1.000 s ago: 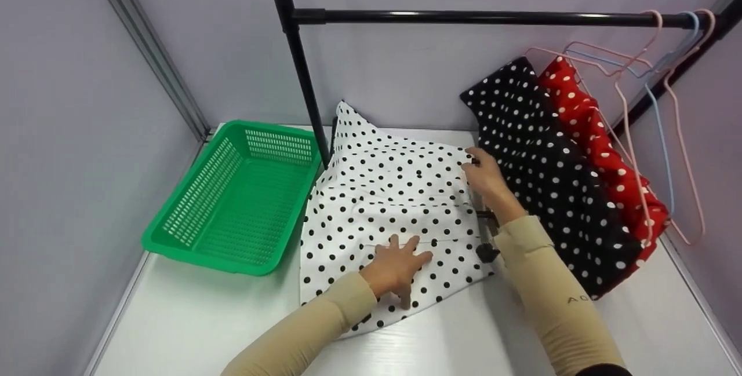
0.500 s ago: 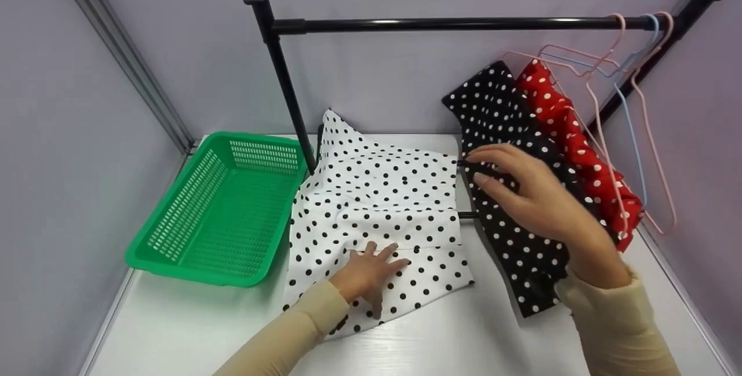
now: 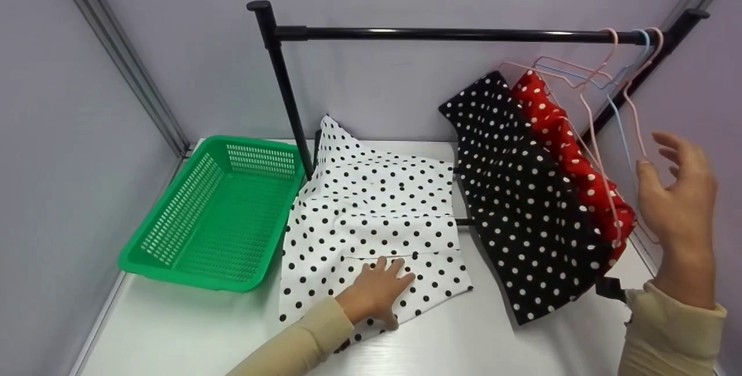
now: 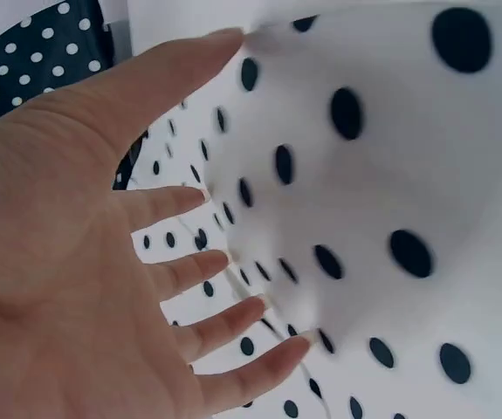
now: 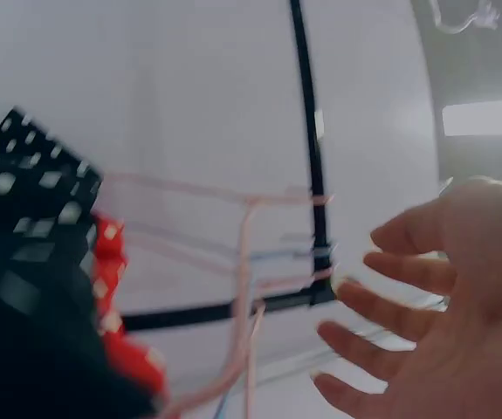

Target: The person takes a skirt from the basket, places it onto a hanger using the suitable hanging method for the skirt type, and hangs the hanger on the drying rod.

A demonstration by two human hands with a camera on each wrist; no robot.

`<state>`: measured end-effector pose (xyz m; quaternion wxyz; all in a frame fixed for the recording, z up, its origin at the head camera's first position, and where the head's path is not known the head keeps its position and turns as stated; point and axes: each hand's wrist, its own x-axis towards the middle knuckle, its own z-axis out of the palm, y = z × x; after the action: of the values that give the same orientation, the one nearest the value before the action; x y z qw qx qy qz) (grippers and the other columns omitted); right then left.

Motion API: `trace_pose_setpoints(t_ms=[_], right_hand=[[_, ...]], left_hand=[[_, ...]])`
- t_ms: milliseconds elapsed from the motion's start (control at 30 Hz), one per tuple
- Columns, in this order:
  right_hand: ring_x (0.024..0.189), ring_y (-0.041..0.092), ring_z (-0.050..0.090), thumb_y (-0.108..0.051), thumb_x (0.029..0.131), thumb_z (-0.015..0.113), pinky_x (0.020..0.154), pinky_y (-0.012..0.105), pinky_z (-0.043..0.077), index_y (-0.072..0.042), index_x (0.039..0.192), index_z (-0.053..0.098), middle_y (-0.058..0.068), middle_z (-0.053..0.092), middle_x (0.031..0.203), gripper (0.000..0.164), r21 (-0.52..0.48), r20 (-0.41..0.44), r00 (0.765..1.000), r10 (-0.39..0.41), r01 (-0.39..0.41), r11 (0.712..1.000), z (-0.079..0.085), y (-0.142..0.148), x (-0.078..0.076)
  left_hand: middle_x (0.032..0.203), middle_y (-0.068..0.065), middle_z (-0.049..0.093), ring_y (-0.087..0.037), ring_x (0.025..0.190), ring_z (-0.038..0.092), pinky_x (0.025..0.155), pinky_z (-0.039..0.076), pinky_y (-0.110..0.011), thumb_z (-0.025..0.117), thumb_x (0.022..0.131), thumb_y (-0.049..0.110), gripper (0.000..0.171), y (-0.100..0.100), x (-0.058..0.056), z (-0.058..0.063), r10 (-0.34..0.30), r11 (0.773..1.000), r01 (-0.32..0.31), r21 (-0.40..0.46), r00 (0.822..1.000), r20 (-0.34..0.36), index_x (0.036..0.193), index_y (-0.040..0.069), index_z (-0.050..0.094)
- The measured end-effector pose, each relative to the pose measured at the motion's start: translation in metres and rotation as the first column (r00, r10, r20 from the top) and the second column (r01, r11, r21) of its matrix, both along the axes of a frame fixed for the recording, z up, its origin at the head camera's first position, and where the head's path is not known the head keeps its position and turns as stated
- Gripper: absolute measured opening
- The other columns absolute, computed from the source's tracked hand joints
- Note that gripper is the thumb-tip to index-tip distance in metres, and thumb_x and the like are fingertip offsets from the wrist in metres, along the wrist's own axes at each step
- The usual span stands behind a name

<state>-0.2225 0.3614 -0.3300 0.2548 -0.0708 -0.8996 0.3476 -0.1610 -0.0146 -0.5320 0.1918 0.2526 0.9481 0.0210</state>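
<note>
White cloth with black dots lies spread on the table in the head view. My left hand rests on its near part with fingers spread; the left wrist view shows those fingers straight against the dotted fabric. My right hand is raised at the far right, beside the pink and blue hangers, fingers loosely bent and holding nothing. In the right wrist view this hand is apart from the pink hanger. Black cloth with white dots and red dotted cloth lie below the hangers.
A green plastic basket stands at the left. The black rack's bar crosses the back, its left post behind the white cloth. Hangers hook on the bar's right end. Grey panels enclose the sides.
My right hand has left the white cloth's right edge and moved right, past the black cloth, to beside the hangers. The left hand stays on the white cloth. The head view has shifted slightly.
</note>
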Motion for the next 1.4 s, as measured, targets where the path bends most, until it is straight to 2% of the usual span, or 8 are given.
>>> trace_pose_setpoints(t_ms=[133, 300, 400, 500, 633, 900, 1067, 1400], right_hand=[[0.145, 0.036, 0.039, -0.02, 0.104, 0.047, 0.12, 0.051, 0.032, -0.012, 0.157, 0.037, 0.015, 0.039, 0.158, 0.054, 0.014, 0.09, 0.992, -0.087, 0.086, 0.996, -0.016, 0.02, -0.004], [0.127, 0.023, 0.057, -0.027, 0.106, 0.045, 0.109, 0.035, 0.046, -0.015, 0.157, 0.039, 0.013, 0.05, 0.15, 0.053, -0.026, 0.133, 0.98, -0.15, 0.155, 0.988, -0.03, 0.032, -0.006], [0.095, 0.002, 0.06, -0.026, 0.106, 0.046, 0.086, 0.017, 0.05, -0.014, 0.153, 0.048, 0.007, 0.064, 0.123, 0.048, -0.028, 0.106, 0.981, -0.16, 0.164, 0.986, -0.037, 0.037, -0.007], [0.073, -0.007, 0.049, -0.023, 0.106, 0.046, 0.065, 0.008, 0.04, -0.014, 0.148, 0.055, -0.008, 0.058, 0.096, 0.043, -0.045, 0.076, 0.985, -0.153, 0.157, 0.987, -0.041, 0.041, -0.009], [0.074, -0.002, 0.047, -0.024, 0.107, 0.046, 0.065, 0.008, 0.039, -0.018, 0.145, 0.059, -0.014, 0.049, 0.09, 0.041, -0.037, 0.043, 0.989, -0.144, 0.145, 0.989, -0.045, 0.044, -0.009], [0.088, -0.001, 0.048, -0.02, 0.106, 0.049, 0.068, 0.006, 0.039, -0.019, 0.135, 0.069, 0.005, 0.064, 0.113, 0.035, -0.012, -0.095, 0.989, -0.115, 0.114, 0.993, -0.044, 0.043, -0.002], [0.089, 0.0, 0.051, -0.021, 0.106, 0.051, 0.07, 0.006, 0.042, -0.02, 0.13, 0.072, 0.0, 0.068, 0.112, 0.032, -0.035, -0.148, 0.976, -0.162, 0.158, 0.987, -0.039, 0.036, 0.002], [0.069, -0.004, 0.039, -0.029, 0.109, 0.045, 0.054, 0.005, 0.032, -0.026, 0.139, 0.065, -0.019, 0.053, 0.106, 0.036, -0.087, -0.039, 0.954, -0.297, 0.293, 0.952, -0.008, 0.009, 0.039]], left_hand=[[0.164, -0.003, 0.033, -0.035, 0.147, 0.033, 0.113, 0.038, -0.059, 0.09, 0.068, 0.055, 0.106, 0.0, 0.002, -0.004, -0.007, 1.0, 0.007, -0.007, 1.0, -0.004, 0.157, 0.029, 0.04], [0.165, -0.002, 0.032, -0.034, 0.147, 0.033, 0.113, 0.038, -0.059, 0.084, 0.074, 0.061, 0.101, -0.001, 0.002, -0.007, -0.026, 1.0, 0.026, 0.012, 1.0, -0.016, 0.158, 0.03, 0.039], [0.165, -0.002, 0.032, -0.035, 0.147, 0.033, 0.112, 0.038, -0.059, 0.078, 0.08, 0.062, 0.092, -0.003, 0.0, -0.007, -0.024, 0.999, 0.025, 0.024, 0.999, -0.024, 0.158, 0.031, 0.04], [0.165, -0.002, 0.032, -0.037, 0.147, 0.033, 0.112, 0.038, -0.061, 0.076, 0.083, 0.059, 0.086, -0.004, -0.002, -0.007, -0.014, 0.999, 0.015, 0.04, 1.0, -0.025, 0.157, 0.031, 0.041], [0.166, -0.004, 0.031, -0.038, 0.148, 0.032, 0.112, 0.036, -0.064, 0.078, 0.083, 0.054, 0.086, -0.004, -0.002, -0.009, -0.005, 0.998, 0.006, 0.06, 1.0, -0.01, 0.157, 0.031, 0.041], [0.165, -0.002, 0.033, -0.037, 0.146, 0.034, 0.109, 0.039, -0.062, 0.079, 0.082, 0.054, 0.085, -0.005, -0.001, -0.014, -0.008, 0.997, 0.009, 0.076, 1.0, -0.023, 0.156, 0.032, 0.043], [0.164, -0.002, 0.034, -0.037, 0.146, 0.035, 0.107, 0.04, -0.062, 0.079, 0.081, 0.053, 0.085, -0.006, 0.001, -0.016, -0.004, 0.997, 0.005, 0.083, 1.0, -0.017, 0.155, 0.032, 0.044], [0.163, -0.004, 0.035, -0.039, 0.145, 0.036, 0.107, 0.039, -0.065, 0.082, 0.079, 0.051, 0.085, -0.004, 0.001, -0.019, 0.013, 0.995, -0.012, 0.097, 1.0, -0.012, 0.154, 0.03, 0.046]])
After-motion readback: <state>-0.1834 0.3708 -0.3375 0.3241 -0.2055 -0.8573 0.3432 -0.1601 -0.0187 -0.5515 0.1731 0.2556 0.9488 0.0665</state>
